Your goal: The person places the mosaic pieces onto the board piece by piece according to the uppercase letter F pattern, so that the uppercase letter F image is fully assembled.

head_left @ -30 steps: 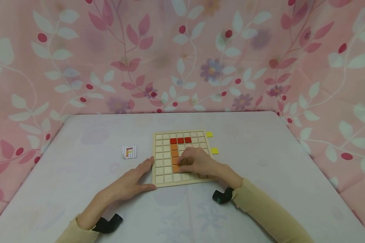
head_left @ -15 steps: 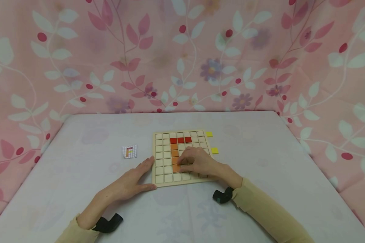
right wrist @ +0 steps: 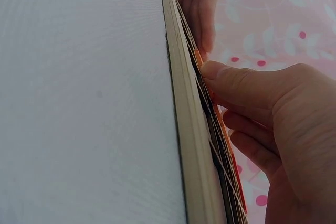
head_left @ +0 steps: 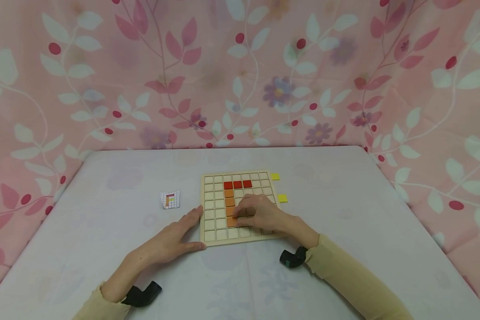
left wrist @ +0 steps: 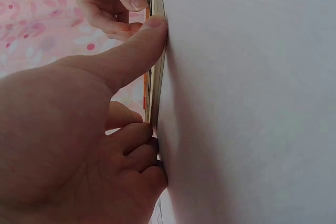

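A wooden grid board [head_left: 220, 242] lies on the table, with a row of red square tiles [head_left: 238, 184] and a column of orange tiles [head_left: 230, 202] in its cells. My right hand [head_left: 262, 211] reaches over the board, thumb and forefinger pinching at the lowest orange tile [head_left: 231, 222]; the hand hides part of the cells to the right. In the right wrist view the thumb tip [right wrist: 212, 70] touches the orange tile. My left hand [head_left: 170, 238] lies at the board's left side, its outstretched fingers and thumb touching the edge and near left corner.
A small paper card [head_left: 170, 200] with a coloured grid pattern lies left of the board. Two yellow tiles [head_left: 275, 177] [head_left: 282, 198] lie just beyond its right edge. A pink floral cloth [head_left: 240, 89] hangs behind the white-covered table [head_left: 324, 169].
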Demonstrator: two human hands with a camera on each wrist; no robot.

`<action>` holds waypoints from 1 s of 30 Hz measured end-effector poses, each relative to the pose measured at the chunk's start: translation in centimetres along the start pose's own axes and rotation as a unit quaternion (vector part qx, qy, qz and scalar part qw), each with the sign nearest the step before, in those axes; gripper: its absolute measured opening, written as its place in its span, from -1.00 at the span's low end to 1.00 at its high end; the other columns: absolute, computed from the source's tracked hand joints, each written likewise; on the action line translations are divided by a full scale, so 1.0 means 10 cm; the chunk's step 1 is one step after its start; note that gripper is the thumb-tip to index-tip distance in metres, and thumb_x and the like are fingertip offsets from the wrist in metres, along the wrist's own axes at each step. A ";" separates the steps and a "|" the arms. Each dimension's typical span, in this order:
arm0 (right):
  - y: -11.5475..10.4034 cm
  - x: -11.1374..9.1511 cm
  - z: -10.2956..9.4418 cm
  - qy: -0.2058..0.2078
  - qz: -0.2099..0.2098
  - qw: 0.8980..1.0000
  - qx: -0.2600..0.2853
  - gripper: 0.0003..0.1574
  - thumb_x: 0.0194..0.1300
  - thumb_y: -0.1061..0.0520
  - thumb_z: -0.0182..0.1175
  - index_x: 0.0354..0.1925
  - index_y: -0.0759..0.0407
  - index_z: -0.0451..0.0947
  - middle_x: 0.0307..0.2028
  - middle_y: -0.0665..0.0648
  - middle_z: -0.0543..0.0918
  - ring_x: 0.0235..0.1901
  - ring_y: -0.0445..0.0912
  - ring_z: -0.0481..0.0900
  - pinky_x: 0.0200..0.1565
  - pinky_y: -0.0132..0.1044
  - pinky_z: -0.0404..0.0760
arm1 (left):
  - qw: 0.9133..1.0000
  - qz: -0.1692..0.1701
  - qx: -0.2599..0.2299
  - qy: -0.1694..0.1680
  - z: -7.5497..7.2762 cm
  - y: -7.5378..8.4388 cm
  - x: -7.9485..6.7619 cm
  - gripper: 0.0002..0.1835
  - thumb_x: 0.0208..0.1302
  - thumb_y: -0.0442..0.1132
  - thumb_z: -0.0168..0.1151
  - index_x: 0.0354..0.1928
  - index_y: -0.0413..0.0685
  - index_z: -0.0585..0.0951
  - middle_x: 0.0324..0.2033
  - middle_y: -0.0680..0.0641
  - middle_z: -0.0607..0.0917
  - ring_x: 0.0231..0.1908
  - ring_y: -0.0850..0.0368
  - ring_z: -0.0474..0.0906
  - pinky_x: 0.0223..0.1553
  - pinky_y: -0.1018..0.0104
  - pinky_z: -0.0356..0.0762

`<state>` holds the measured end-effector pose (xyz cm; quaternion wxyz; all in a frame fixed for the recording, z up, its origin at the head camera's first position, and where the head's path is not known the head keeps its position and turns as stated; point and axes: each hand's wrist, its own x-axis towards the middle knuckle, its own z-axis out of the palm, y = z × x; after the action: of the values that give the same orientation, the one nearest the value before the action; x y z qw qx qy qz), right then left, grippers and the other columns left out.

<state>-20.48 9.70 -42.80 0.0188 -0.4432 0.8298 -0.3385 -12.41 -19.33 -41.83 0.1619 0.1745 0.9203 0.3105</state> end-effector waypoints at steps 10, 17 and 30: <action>0.05 0.02 -0.10 0.028 -0.010 0.999 0.014 -0.76 0.12 0.05 0.51 -0.21 0.04 0.77 -0.28 -0.09 0.75 -0.18 -0.16 0.61 -0.12 -0.22 0.61 | 1.000 -0.002 0.001 -0.003 0.00 0.00 0.00 0.08 0.21 0.16 0.38 0.60 -0.01 -0.01 0.57 -0.13 0.06 0.55 -0.18 -0.05 0.46 -0.23 0.04; 0.20 0.01 -0.44 0.130 -0.027 0.991 0.033 -0.72 0.03 0.20 0.55 -0.23 0.19 0.75 -0.29 0.03 0.78 -0.20 0.00 0.68 -0.08 0.01 0.63 | 1.000 0.001 0.005 0.000 0.01 0.00 -0.01 0.08 0.21 0.17 0.38 0.60 0.01 -0.01 0.57 -0.11 0.05 0.55 -0.16 -0.06 0.47 -0.21 0.04; 0.62 -0.20 -0.82 0.171 0.152 0.973 0.021 -0.75 0.13 0.09 0.51 -0.18 0.07 0.76 -0.16 0.02 0.77 -0.01 -0.04 0.65 0.18 0.06 0.51 | 1.000 0.001 0.003 -0.002 0.00 0.01 -0.03 0.07 0.23 0.17 0.36 0.60 0.02 -0.03 0.57 -0.12 0.04 0.55 -0.15 -0.07 0.46 -0.23 0.04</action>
<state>-26.46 17.97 -40.60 -0.0631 -0.2470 0.8712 -0.4195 -12.16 -19.38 -41.68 0.1630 0.1767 0.9208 0.3073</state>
